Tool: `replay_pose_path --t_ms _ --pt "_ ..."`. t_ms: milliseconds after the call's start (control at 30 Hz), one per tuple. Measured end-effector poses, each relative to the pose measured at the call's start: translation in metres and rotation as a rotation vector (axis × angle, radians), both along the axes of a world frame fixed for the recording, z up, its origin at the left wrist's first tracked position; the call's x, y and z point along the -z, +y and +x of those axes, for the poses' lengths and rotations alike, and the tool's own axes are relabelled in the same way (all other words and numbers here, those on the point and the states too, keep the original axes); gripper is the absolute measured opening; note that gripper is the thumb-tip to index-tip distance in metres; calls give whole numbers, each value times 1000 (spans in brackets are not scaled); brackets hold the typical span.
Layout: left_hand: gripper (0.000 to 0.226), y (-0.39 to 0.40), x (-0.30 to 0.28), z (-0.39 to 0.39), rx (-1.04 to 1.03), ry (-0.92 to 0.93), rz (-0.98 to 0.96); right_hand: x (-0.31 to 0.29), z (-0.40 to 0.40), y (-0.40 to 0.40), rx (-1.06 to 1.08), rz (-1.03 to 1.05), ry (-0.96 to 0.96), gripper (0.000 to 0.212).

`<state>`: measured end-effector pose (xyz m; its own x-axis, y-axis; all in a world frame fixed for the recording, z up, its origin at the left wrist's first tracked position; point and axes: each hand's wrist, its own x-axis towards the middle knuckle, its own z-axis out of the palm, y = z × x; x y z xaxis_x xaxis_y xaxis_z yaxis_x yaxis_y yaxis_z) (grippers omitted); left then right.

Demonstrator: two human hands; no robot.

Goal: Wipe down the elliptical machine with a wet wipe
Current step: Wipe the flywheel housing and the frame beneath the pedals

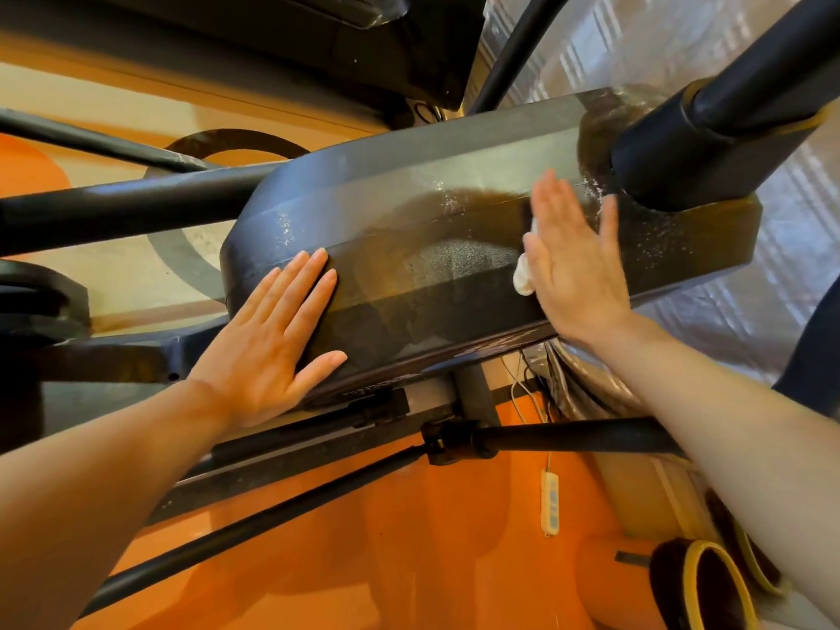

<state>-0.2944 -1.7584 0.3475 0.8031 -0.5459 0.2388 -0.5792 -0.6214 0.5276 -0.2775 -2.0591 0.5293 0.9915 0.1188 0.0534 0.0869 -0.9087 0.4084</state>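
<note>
Two bare hands are lying flat against the dark housing [409,211] of the elliptical machine, which is filling the middle of the view. The left hand [272,347] is resting on the housing's rounded left end, its fingers [304,275] straight and slightly spread, with the thumb angling out toward the lower edge. The right hand [577,266] is pressing on the housing nearer its right end, just beside the thick black post [709,143] rising from the top; its fingers are straight and close together, the thumb sticking out apart. A white wipe [525,275] is lying bunched under that palm, with only a crumpled edge showing at the left side of the hand. Wet streaks and droplets are glistening on the housing's top surface between the two hands and around the post. Below the machine, an orange floor [409,538] is showing, with a white power strip [549,502] lying on it near a pair of dark slippers [709,584] with yellow trim at the lower right corner
</note>
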Motion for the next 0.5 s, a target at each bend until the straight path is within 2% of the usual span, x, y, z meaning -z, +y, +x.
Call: replay_pose_path --t_ms 67,133,333,400,500 --pt "79 0 0 1 3 -2 -2 5 -1 2 138 -25 -146 62" --pt "79 1 0 1 2 -3 0 13 -6 11 197 13 -208 62" --pt "78 0 -1 1 -1 -9 1 9 -20 1 -64 -26 24 63" --pt "78 1 -2 1 -1 -7 8 -2 -14 -11 -46 -41 37 63" --pt "78 1 -2 1 -2 -5 15 -13 -1 -25 90 -10 -38 62"
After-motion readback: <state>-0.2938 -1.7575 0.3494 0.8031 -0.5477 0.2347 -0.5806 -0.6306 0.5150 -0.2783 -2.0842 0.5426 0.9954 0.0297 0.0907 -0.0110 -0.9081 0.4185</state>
